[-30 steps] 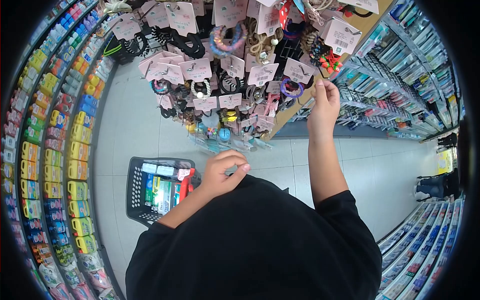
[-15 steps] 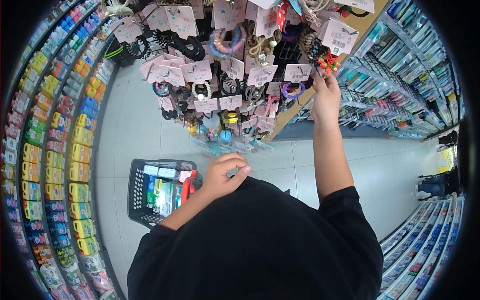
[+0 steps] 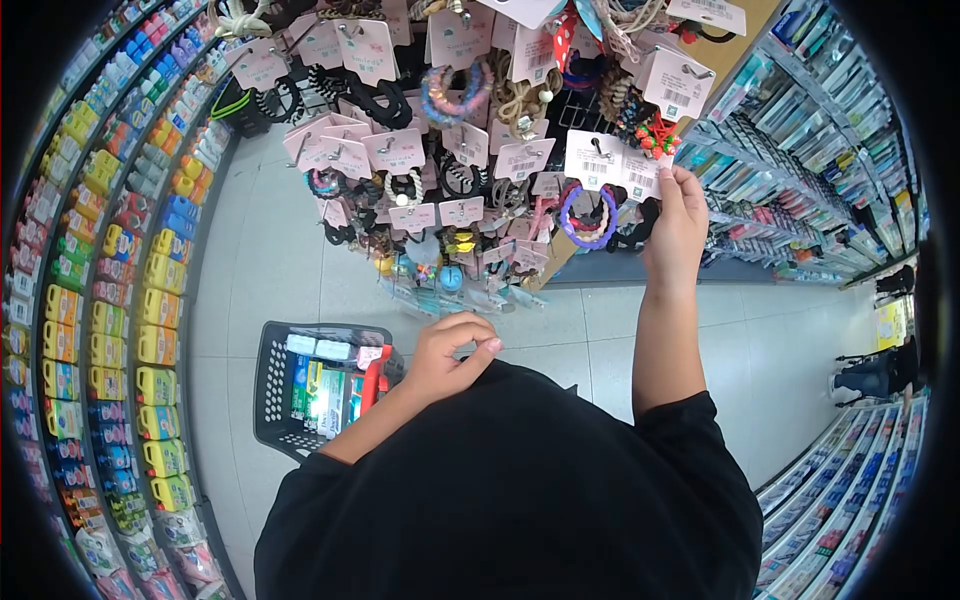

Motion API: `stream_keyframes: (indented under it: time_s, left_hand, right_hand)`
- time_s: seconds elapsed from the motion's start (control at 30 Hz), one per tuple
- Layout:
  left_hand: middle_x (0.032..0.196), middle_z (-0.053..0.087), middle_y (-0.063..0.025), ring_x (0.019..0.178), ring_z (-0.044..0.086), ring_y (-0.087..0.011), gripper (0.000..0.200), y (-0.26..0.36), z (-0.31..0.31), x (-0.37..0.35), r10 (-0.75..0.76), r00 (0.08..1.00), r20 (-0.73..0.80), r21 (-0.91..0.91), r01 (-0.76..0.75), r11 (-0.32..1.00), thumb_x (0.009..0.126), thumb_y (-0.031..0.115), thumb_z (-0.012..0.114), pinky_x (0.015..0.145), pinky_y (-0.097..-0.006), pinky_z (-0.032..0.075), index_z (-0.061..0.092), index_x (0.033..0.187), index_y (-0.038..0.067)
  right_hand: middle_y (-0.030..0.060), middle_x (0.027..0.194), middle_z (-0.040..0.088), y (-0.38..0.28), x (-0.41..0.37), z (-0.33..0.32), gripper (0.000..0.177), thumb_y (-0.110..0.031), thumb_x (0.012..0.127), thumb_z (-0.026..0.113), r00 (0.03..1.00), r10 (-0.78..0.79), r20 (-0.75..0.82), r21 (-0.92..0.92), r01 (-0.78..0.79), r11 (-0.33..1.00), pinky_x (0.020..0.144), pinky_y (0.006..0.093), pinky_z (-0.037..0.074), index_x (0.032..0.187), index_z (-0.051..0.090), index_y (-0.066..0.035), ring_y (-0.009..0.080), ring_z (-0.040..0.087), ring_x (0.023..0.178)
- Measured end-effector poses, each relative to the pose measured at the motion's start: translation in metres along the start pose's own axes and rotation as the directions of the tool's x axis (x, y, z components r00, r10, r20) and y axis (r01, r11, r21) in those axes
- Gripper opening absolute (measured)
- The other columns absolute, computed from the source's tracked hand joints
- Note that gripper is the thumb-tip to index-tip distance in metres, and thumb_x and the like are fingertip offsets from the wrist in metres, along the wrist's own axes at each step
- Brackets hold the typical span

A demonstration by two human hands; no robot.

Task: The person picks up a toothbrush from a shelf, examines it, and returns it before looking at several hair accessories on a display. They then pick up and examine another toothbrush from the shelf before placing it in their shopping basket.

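My right hand (image 3: 680,205) is closed on the edge of a white hair-tie card (image 3: 641,172), with dark hair ties below it. Just left of that card hangs another white card (image 3: 592,160) with a purple hair tie (image 3: 588,232). Red strawberry ornaments (image 3: 657,137) sit right above my right hand's fingertips. Near my body, below the rack, my left hand (image 3: 452,352) is held with curled fingers; whether anything is inside is hidden. A blue and pink beaded hair tie (image 3: 456,92) hangs in the rack's upper middle.
A dark basket (image 3: 270,385) with red handle and boxed goods stands on the floor at left. Shelves of bottles (image 3: 160,342) curve along the left. Stationery shelves (image 3: 800,150) stand at upper right, more shelves (image 3: 850,490) at lower right. A person (image 3: 875,370) is at the far right.
My right hand has moved down and slightly right from the strawberry ornaments and now holds a card. The cards with the purple hair tie now face me more fully. My left hand stays about the same.
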State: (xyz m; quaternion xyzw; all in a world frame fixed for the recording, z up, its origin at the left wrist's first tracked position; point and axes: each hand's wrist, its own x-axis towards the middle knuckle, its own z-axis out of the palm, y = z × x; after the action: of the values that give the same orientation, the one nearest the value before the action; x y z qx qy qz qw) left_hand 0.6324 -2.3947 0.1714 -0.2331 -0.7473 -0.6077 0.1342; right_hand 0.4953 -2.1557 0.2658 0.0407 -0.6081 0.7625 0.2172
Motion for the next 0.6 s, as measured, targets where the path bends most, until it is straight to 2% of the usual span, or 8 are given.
stream_keyframes:
  time_s: [0.13,0.23,0.33,0.43,0.53,0.6]
  left_hand:
    - [0.078,0.062,-0.0093,0.070,0.060,-0.0190,0.007,0.000,0.000,0.000,0.005,1.000,0.004,-0.001,-0.005,1.000,0.081,0.005,0.064,0.064,-0.0280,0.047,0.062,0.078,-0.002]
    - [0.078,0.062,-0.0093,0.069,0.060,-0.0191,0.008,-0.001,0.000,0.000,-0.001,1.000,0.006,-0.007,0.001,1.000,0.081,0.005,0.064,0.065,-0.0281,0.047,0.062,0.078,-0.002]
    - [0.078,0.062,-0.0094,0.070,0.060,-0.0192,0.008,-0.002,0.000,0.000,-0.002,1.000,0.010,-0.007,0.002,1.000,0.081,0.005,0.064,0.065,-0.0282,0.047,0.062,0.078,-0.001]
    - [0.078,0.062,-0.0093,0.070,0.060,-0.0192,0.008,-0.002,0.000,-0.001,-0.001,1.000,0.002,-0.009,0.001,1.000,0.081,0.006,0.065,0.065,-0.0283,0.047,0.062,0.078,-0.001]
    - [0.078,0.062,-0.0093,0.070,0.060,-0.0192,0.009,-0.002,0.000,-0.001,0.000,1.000,0.001,-0.001,0.000,1.000,0.081,0.006,0.065,0.065,-0.0283,0.047,0.062,0.078,-0.001]
    - [0.078,0.062,-0.0092,0.070,0.060,-0.0193,0.008,-0.002,0.000,-0.001,-0.001,1.000,0.003,-0.002,0.001,1.000,0.081,0.006,0.065,0.065,-0.0283,0.047,0.062,0.078,-0.001]
  right_hand:
    - [0.0006,0.078,0.060,0.004,0.003,-0.009,0.016,-0.018,0.094,0.051,1.000,0.003,-0.005,-0.010,-0.003,1.000,0.055,0.0215,0.044,0.098,0.055,-0.003,0.0053,0.054,0.063]
    - [0.0007,0.080,0.060,0.007,0.006,-0.011,0.016,-0.017,0.094,0.051,0.998,-0.056,-0.009,-0.007,0.056,0.998,0.057,0.0213,0.044,0.098,0.055,-0.003,0.0053,0.053,0.065]
    - [0.0014,0.083,0.061,0.006,0.004,-0.007,0.012,-0.014,0.095,0.049,0.998,-0.057,-0.027,0.016,0.058,0.998,0.055,0.0189,0.041,0.097,0.052,-0.003,0.0031,0.052,0.066]
    - [0.0017,0.085,0.062,0.014,0.005,-0.008,0.014,-0.014,0.094,0.050,0.995,-0.100,-0.031,-0.014,0.099,0.995,0.059,0.0193,0.041,0.100,0.054,-0.002,0.0034,0.053,0.071]
    - [0.0038,0.093,0.062,0.023,0.010,-0.009,0.019,-0.013,0.094,0.051,0.986,-0.168,-0.005,-0.091,0.167,0.982,0.074,0.0216,0.045,0.105,0.056,0.001,0.0074,0.056,0.082]
    - [0.0048,0.096,0.062,0.032,0.015,-0.011,0.020,-0.012,0.094,0.051,0.983,-0.183,-0.001,-0.168,0.180,0.969,0.078,0.0215,0.043,0.106,0.056,0.002,0.0079,0.056,0.086]
